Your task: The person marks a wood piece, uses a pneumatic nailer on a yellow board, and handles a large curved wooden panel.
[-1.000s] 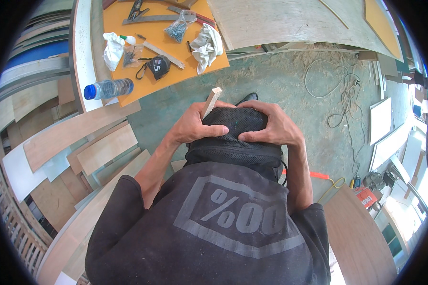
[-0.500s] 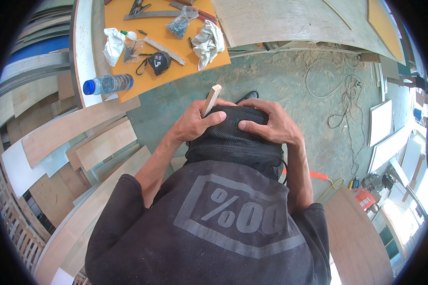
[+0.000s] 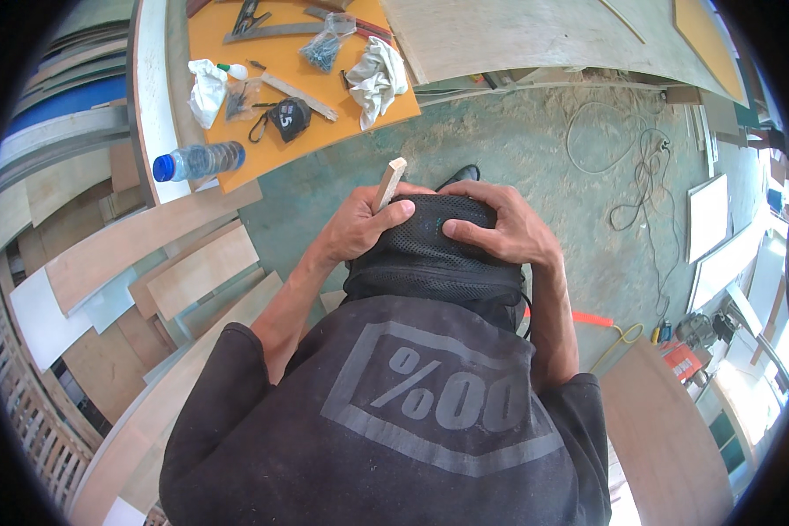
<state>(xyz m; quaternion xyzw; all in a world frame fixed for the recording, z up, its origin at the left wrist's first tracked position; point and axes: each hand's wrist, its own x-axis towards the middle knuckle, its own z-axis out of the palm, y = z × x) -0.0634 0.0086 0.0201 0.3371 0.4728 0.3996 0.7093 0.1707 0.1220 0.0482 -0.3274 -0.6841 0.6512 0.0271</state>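
I'm gripping a black mesh pouch (image 3: 434, 241) against my front, just above the hem of my dark shirt (image 3: 394, 412), and both hands are closed around its top edge. My left hand (image 3: 359, 223) is wrapped over the near left corner with its thumb pressed flat on the mesh, and it is also pinching a small pale wooden strip (image 3: 389, 184) that is sticking up past my knuckles. My right hand (image 3: 500, 228) is curled over the right corner, fingers spread along the fabric, holding nothing besides the pouch. To do this well, I reckon I should be keeping both thumbs pressing evenly so the pouch is not twisting, and minding that strip, since it looks loosely held and could slip toward the green floor (image 3: 517, 140) below. Whether the pouch is open at the top I cannot tell from here. Further out, the orange surface (image 3: 359, 105) is carrying a black tape measure (image 3: 287, 118), white rags (image 3: 377, 79) and a bag of screws (image 3: 324, 48), with a clear water bottle (image 3: 197, 162) lying at its edge, and plywood offcuts (image 3: 149, 254) are stacked to my left.
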